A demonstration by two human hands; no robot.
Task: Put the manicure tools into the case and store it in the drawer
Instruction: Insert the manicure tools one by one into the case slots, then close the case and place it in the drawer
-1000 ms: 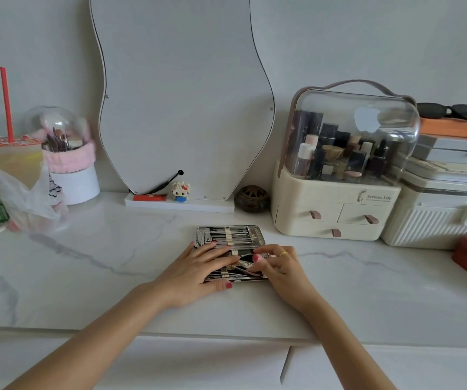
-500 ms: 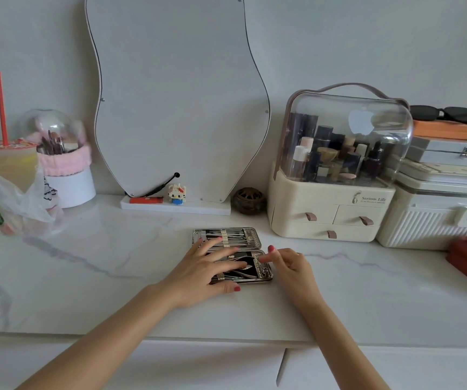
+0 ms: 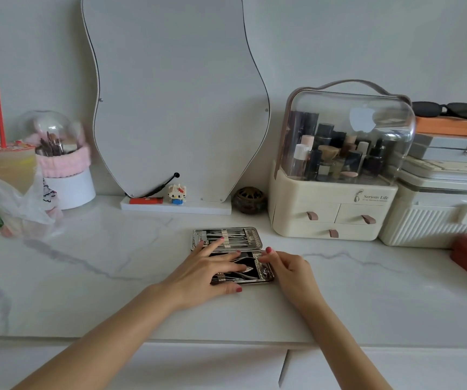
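Counter (image 3: 86, 277): marble. Case (image 3: 228, 237): open flat, mid-counter toward the back edge; tools (image 3: 243, 273) seated in both halves. Left hand (image 3: 204, 273): fingers flat, pressing tools. Right hand (image 3: 288, 267): fingers curled, pinching the case's right rim. Remaining: closing, drawer storage.

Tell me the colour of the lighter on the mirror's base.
The lighter is red-orange, lying flat beside the small block figure; the head view shows it.
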